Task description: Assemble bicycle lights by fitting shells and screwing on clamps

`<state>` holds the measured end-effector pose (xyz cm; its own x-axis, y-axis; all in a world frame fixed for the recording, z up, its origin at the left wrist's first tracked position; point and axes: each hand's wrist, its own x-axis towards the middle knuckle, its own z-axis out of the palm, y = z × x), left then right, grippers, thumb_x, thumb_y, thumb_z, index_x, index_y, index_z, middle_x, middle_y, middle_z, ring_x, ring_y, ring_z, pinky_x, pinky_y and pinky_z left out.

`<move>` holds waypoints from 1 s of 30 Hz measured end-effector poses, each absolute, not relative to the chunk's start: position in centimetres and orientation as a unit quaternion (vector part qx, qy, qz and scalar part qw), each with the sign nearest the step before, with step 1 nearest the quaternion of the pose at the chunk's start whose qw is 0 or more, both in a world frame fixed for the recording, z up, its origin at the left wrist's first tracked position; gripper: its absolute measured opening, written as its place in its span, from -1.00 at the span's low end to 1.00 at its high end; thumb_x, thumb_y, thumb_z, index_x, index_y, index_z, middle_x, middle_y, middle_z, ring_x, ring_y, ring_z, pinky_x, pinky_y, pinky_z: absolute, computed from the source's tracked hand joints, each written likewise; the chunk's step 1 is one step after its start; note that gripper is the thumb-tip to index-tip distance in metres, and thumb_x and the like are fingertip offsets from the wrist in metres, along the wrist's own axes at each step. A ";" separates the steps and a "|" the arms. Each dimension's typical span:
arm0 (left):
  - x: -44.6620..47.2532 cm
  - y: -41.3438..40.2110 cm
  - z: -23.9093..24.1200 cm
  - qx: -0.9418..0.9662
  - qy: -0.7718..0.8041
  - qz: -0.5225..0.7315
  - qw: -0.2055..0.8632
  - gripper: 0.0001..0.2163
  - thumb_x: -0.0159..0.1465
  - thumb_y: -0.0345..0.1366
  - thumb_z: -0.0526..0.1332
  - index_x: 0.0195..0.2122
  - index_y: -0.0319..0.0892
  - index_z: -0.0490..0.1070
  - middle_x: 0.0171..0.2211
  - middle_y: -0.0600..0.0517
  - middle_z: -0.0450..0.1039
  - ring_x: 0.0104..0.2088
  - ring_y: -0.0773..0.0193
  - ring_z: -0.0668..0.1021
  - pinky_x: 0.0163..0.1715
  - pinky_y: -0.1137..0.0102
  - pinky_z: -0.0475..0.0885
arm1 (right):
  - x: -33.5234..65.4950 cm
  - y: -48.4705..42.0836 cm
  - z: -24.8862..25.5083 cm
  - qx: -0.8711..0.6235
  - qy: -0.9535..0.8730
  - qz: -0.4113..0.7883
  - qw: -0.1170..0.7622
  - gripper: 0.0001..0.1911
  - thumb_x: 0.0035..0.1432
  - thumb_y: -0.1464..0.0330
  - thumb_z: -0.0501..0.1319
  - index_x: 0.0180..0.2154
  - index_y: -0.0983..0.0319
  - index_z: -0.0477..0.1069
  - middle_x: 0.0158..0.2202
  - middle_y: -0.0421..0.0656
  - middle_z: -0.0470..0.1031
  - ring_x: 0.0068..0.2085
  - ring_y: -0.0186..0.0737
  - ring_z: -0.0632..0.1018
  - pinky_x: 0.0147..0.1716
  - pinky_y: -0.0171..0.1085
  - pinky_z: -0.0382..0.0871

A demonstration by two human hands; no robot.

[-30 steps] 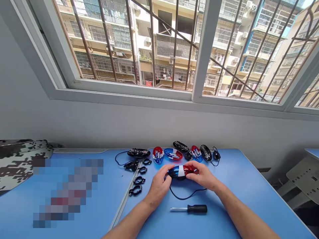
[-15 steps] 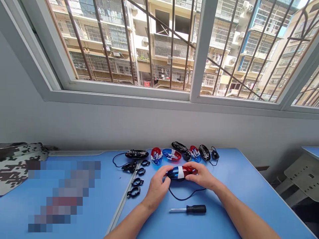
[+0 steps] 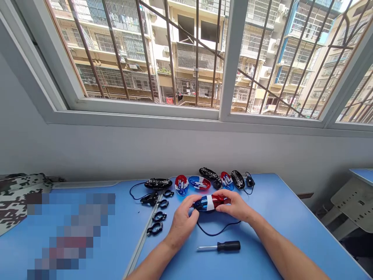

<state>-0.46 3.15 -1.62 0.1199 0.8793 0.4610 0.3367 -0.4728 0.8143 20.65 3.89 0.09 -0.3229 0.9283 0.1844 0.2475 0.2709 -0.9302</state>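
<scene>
Between my two hands is an oval bike light (image 3: 208, 203) with a blue end, a white middle band and a red end. My left hand (image 3: 186, 216) grips the blue end, thumb in front and fingers behind. The red end is pinched by my right hand (image 3: 234, 206). From beneath the light a black cable (image 3: 217, 233) curves over the table toward me. A screwdriver (image 3: 218, 246) with a black handle lies in front of the light, its metal shaft pointing left. The underside of the light is hidden.
Along the back edge of the blue table (image 3: 285, 237) lie red-and-blue shells (image 3: 199, 182) and black oval parts (image 3: 158, 183) with cables. Several black ring clamps (image 3: 155, 228) form a row to the left, beside a table seam. A camouflage cloth (image 3: 20, 198) lies far left, near a pixelated patch.
The view has shifted slightly, so everything appears a little to the left. Both hands keep the same hold on the bike light.
</scene>
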 end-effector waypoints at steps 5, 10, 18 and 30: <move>-0.6 3.5 -2.0 0.684 0.446 0.497 0.292 -0.63 0.00 -0.37 0.06 -0.18 -0.15 0.50 -0.13 -0.05 0.54 -0.07 0.06 0.54 -0.11 0.22 0.49 | 20.6 4.0 -0.1 -0.420 -0.673 0.456 0.404 -0.62 -0.14 0.44 0.33 -0.17 0.19 0.48 -0.24 -0.19 0.55 -0.24 -0.20 0.53 -0.22 -0.21 0.41; -0.7 3.6 -1.9 0.690 0.439 0.477 0.320 -0.66 0.11 -0.28 0.13 -0.09 -0.19 0.48 -0.05 -0.10 0.53 -0.04 0.04 0.55 -0.09 0.23 0.49 | 20.5 4.3 -0.2 -0.399 -0.653 0.483 0.426 -0.64 -0.11 0.33 0.36 -0.19 0.21 0.46 -0.23 -0.17 0.55 -0.22 -0.19 0.55 -0.19 -0.21 0.43; -0.3 3.1 -1.6 0.725 0.406 0.456 0.318 -0.66 0.14 -0.23 0.26 -0.04 -0.13 0.47 -0.05 -0.07 0.53 -0.03 0.03 0.53 0.03 0.19 0.41 | 20.1 3.9 -0.7 -0.379 -0.671 0.479 0.420 -0.58 -0.11 0.30 0.41 -0.13 0.19 0.47 -0.20 -0.16 0.57 -0.15 -0.13 0.57 -0.03 -0.10 0.41; -0.2 2.6 -1.4 0.737 0.384 0.461 0.310 -0.69 0.14 -0.28 0.29 -0.06 -0.06 0.51 -0.06 -0.07 0.52 -0.03 0.00 0.50 0.04 0.15 0.37 | 20.9 4.4 0.2 -0.438 -0.664 0.396 0.459 -0.74 0.04 0.32 0.23 -0.17 0.21 0.46 -0.14 -0.08 0.54 -0.07 -0.11 0.54 -0.06 -0.11 0.45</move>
<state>-0.21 2.61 -1.37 0.2806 0.8523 0.4415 0.2800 -0.5126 0.8117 20.90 4.38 0.17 -0.1942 0.9451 0.2628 0.2179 0.3028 -0.9278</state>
